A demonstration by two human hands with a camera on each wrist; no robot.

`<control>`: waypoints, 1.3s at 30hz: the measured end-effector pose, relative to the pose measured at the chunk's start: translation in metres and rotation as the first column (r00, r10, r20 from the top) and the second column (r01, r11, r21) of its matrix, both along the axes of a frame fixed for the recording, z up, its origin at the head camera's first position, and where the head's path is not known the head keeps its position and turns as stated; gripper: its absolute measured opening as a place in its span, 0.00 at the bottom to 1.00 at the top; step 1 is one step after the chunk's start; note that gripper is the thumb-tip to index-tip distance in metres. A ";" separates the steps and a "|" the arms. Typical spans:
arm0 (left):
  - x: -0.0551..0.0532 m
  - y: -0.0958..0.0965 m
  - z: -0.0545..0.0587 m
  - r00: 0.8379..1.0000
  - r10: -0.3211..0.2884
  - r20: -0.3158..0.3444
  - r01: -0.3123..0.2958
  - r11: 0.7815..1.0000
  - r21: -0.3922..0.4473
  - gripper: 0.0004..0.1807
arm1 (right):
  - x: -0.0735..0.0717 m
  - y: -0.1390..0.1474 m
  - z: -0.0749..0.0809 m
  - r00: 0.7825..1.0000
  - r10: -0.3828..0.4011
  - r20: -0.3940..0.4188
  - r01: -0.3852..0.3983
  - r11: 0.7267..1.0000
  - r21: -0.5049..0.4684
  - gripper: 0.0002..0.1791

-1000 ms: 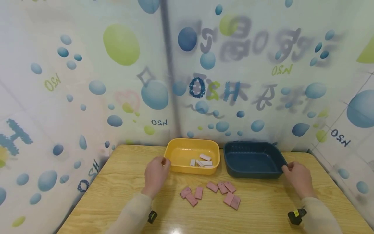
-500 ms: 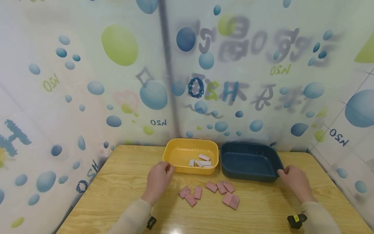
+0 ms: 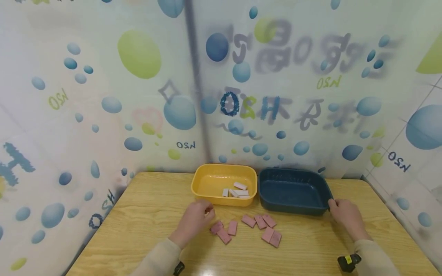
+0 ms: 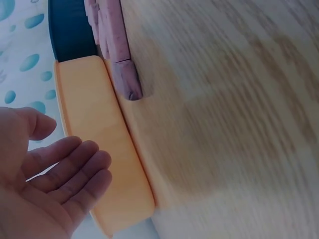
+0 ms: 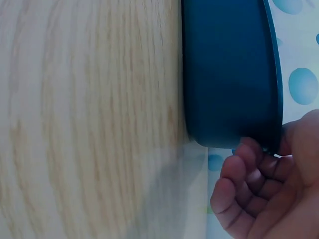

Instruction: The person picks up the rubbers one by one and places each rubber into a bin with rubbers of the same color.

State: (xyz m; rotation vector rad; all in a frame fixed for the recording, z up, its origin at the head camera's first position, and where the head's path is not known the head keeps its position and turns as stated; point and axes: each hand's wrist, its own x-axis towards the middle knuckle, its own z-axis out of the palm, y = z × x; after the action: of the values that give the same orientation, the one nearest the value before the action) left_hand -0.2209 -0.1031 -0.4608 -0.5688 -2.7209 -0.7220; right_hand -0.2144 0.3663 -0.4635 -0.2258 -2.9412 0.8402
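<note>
In the head view my right hand [image 3: 347,216] pinches the right rim of a dark blue plastic bin [image 3: 293,209]. The right wrist view has the thumb at the rim of the blue bin [image 5: 229,74] and fingertips against its outer wall. My left hand [image 3: 195,220] hovers in front of a yellow bin [image 3: 210,199], left of several pink tiles [image 3: 232,227] on the table. Loosely bent fingers with nothing between them appear on the left hand [image 4: 60,184] in the left wrist view. Several white blocks [image 3: 240,186] lie inside the yellow bin.
The two bins stand side by side at the back of the wooden table [image 3: 155,207], touching or nearly so. Behind them rises a patterned curtain [image 3: 165,145] with blue and green dots. A second group of pink tiles [image 3: 275,238] lies in front of the blue bin.
The blue bin has slid left, up to the yellow bin, with my right hand on its rim. My left hand has left the yellow bin's edge and come right and nearer.
</note>
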 end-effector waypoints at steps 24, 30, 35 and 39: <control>0.005 -0.002 -0.010 0.958 -0.208 0.200 0.238 0.961 -0.142 0.07 | 0.000 -0.001 -0.006 1.000 -0.024 -0.020 0.023 0.999 -0.045 0.25; 0.007 -0.002 -0.009 0.948 -0.210 0.240 0.249 0.957 -0.150 0.06 | 0.001 -0.002 -0.007 0.999 -0.026 -0.030 0.025 0.998 -0.052 0.25; 0.009 -0.002 -0.011 0.952 -0.208 0.226 0.245 0.957 -0.154 0.07 | 0.002 -0.003 -0.008 0.999 -0.032 -0.039 0.030 0.998 -0.049 0.25; 0.009 -0.002 -0.013 0.955 -0.202 0.218 0.238 0.959 -0.156 0.09 | 0.000 -0.003 -0.008 0.999 -0.035 -0.031 0.033 0.998 -0.047 0.26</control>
State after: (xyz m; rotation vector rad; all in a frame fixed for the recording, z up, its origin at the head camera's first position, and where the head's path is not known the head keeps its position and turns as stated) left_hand -0.2115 -0.1054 -0.4734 -0.9004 -2.9622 -0.6151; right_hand -0.2140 0.3635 -0.4710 -0.2623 -2.8821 0.8997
